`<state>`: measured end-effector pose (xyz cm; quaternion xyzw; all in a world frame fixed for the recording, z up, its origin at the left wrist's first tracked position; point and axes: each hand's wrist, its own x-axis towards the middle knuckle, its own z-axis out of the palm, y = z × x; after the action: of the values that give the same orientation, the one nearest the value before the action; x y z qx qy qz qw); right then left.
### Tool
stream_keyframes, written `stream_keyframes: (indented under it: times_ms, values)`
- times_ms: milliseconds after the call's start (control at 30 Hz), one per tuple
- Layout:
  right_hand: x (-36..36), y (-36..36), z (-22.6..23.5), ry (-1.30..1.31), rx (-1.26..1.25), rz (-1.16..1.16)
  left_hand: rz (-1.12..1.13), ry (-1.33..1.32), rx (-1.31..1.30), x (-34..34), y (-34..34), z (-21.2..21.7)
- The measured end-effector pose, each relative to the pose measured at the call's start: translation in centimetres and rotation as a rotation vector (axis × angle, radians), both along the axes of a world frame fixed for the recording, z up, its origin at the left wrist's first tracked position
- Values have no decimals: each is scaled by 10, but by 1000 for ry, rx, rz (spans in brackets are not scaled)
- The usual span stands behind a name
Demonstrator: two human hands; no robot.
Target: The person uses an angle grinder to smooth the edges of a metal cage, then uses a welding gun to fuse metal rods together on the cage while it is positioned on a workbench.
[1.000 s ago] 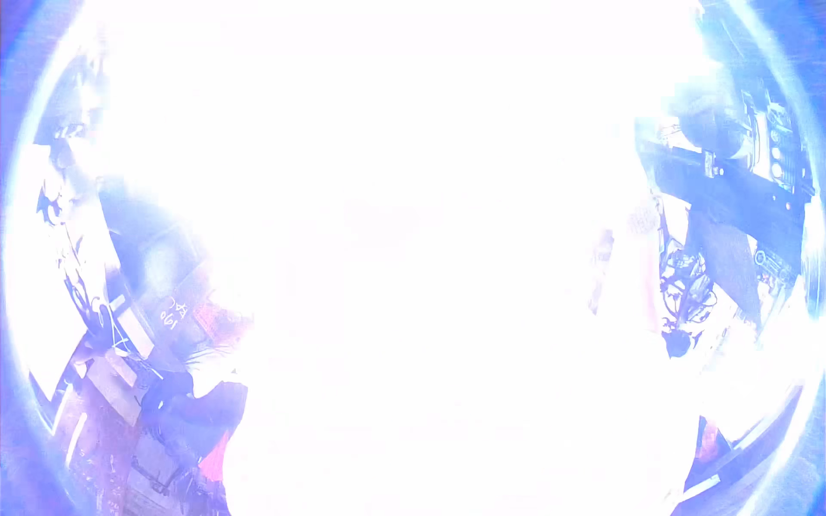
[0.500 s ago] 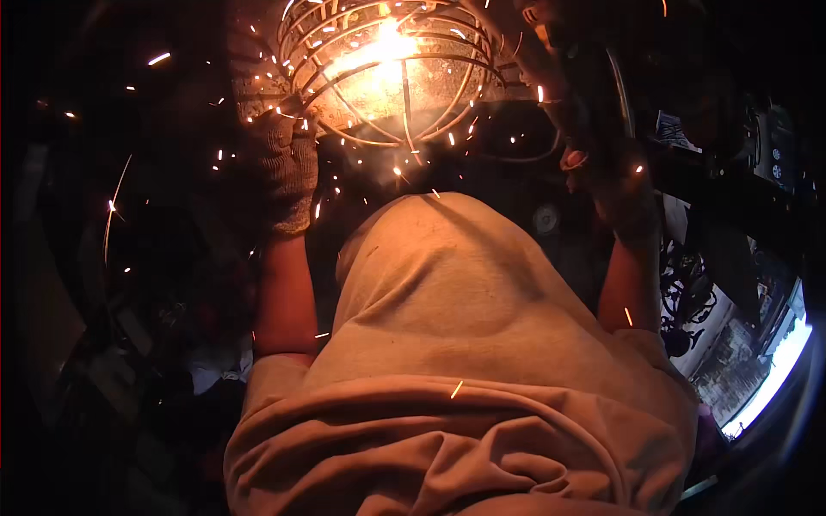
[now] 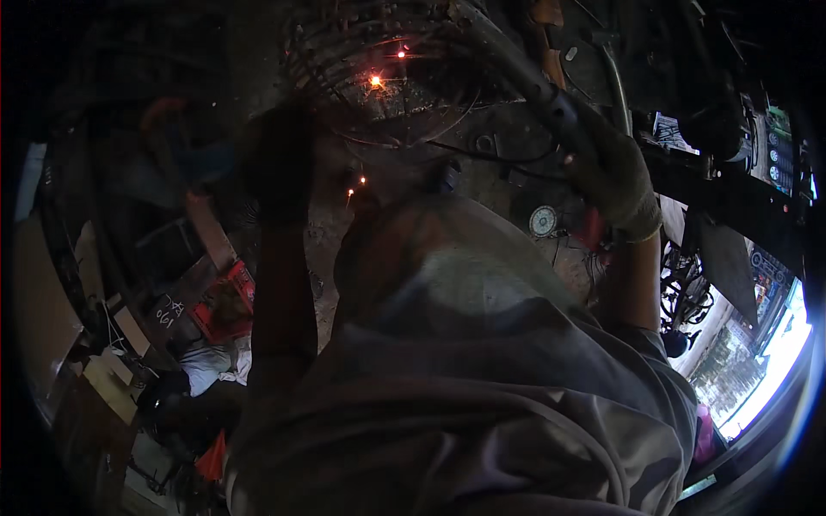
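Note:
At the top centre stands a round cage of bent metal wire, mostly lost in shadow. A small orange-hot spot glows inside it, with a smaller one beyond. My gloved right hand is wrapped round the handle of a welding torch, whose neck reaches up and left over the cage. My left hand is a dark shape at the cage's lower left rim. Its fingers hardly show now; in the brighter earlier picture the gloved hand is closed at that rim.
My knee, under grey cloth, juts up just below the cage. A dark cable curves beside the torch. On the left lie a red crate and a white cloth. Black scroll ironwork stands at right, near bright daylight.
The bright arc and its shower of sparks have gone out, leaving glowing spots and a few falling sparks. The surroundings now show in daylight. Both hands keep nearly the same places.

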<state>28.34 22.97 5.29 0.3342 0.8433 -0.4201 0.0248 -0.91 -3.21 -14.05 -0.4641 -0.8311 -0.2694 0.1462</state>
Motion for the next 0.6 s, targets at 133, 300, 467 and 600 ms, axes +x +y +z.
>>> stream_keyframes:
  times_ms: [133, 300, 467, 600]
  values:
    - [0, 2, -1, -1, 37, 24, -26, -184, 153, 8, 8, 23]
    - [3, 1, -6, 50, 29, 16, 7, -131, -4, 13, 14, 45]
    - [3, 4, -20, 192, 122, 81, -323, -1470, 922, 13, 12, 18]
    - [-3, 3, -6, 48, 48, 75, -284, -1219, 739, 5, -1, -1]
